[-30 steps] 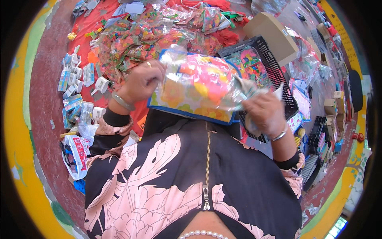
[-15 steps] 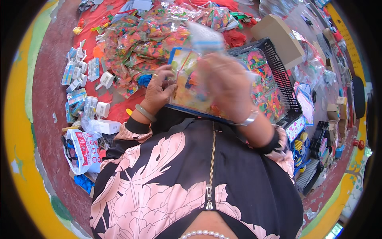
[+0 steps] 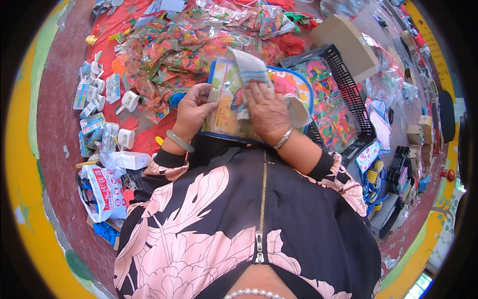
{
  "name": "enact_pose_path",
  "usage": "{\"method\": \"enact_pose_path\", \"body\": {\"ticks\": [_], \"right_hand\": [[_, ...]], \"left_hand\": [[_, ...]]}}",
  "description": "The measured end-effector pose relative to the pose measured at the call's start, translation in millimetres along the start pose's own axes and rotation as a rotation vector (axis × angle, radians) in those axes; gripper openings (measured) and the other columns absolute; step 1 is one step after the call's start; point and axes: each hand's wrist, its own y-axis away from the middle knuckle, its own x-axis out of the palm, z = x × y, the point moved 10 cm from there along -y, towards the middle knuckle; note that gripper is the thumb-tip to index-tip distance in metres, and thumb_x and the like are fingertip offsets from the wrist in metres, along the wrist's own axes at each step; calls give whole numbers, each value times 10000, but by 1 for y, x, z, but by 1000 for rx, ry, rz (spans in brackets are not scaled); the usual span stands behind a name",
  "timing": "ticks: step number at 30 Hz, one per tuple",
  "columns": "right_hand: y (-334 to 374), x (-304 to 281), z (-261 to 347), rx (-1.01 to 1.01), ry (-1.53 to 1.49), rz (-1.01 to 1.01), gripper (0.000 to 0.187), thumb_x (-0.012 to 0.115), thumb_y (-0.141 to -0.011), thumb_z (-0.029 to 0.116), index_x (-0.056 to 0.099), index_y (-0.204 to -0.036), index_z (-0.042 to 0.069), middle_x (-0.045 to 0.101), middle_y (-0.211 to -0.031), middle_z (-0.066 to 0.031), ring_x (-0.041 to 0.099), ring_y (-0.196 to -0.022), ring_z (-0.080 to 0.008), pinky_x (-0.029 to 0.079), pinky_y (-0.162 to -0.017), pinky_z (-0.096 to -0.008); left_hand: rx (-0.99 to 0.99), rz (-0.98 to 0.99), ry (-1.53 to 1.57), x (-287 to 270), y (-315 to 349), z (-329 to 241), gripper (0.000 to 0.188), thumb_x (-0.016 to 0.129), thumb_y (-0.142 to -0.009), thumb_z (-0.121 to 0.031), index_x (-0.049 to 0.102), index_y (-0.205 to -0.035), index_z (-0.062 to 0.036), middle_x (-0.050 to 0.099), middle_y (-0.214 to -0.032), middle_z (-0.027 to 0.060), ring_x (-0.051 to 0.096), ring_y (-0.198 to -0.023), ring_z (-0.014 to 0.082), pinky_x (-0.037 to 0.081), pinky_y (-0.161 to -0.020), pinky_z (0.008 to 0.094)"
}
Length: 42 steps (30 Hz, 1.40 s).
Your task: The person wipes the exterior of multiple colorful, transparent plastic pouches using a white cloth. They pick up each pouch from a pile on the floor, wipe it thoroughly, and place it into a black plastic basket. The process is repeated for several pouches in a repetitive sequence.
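A flat, colourful printed sheet (image 3: 226, 112) with a blue edge and a shiny clear surface lies before my lap. My left hand (image 3: 193, 110) pinches its left edge between thumb and fingers. On top of the sheet, my right hand (image 3: 269, 112) presses a white cloth (image 3: 247, 65) with blue stripes, its fingers laid along the fabric. Cloth pokes out beyond the fingertips and again beside the wrist. Beneath the sheet's right side stands a black plastic crate (image 3: 343, 74) holding clear packets (image 3: 323, 99) of bright small pieces; the sheet hides part of it.
A heap of similar clear packets (image 3: 174, 55) spreads over the red cloth ahead. White-handled gadgets (image 3: 130, 101) and a printed plastic bag (image 3: 104, 192) lie left. An open cardboard box (image 3: 343, 47) rests behind the crate; blue and yellow items (image 3: 373, 184) sit at right.
My right hand has come down and left with the cloth, from a blurred raised position onto the sheet. More of the sheet's right side now shows. My left hand stays at the left edge.
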Motion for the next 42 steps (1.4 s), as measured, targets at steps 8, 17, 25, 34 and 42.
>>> {"method": "enact_pose_path", "body": {"ticks": [8,17,25,34,42], "right_hand": [[25,-25,-76,175,102,-45,343,526,-800,134,595,-1130,72,586,-1188,-90,544,-1107,-230,428,-871,-391],[98,-82,-231,647,-397,-211,183,610,-769,180,703,-888,76,685,-775,-116,660,-663,-250,514,-632,-349],[33,-39,-145,327,-1017,153,538,702,-778,97,486,-1268,38,594,-1094,-72,502,-667,-58,452,-624,-222],[21,-44,-122,138,-1450,625,725,697,-726,-41,392,-1371,86,544,-1194,-71,526,-695,-30,453,-559,-187],[71,-80,-146,362,-1707,491,200,638,-769,12,658,-968,-1,619,-734,20,514,-522,-29,373,-428,-178]], "left_hand": [[1,34,12,3,0,-7,399,623,-776,70,500,-1152,16,593,-1034,70,581,-875,112,479,-790,239],[-176,48,87,6,-2,-10,362,612,-807,16,479,-1143,32,601,-975,66,588,-863,118,472,-771,235],[102,212,-283,57,-9,-65,89,609,-828,2,587,-913,21,593,-857,42,535,-730,95,443,-696,231],[896,713,-601,159,58,-205,145,550,-792,78,583,-920,18,639,-962,178,634,-847,306,506,-736,351],[581,232,-252,109,21,-203,59,538,-874,27,561,-928,15,652,-955,143,642,-784,177,510,-648,279]]}}
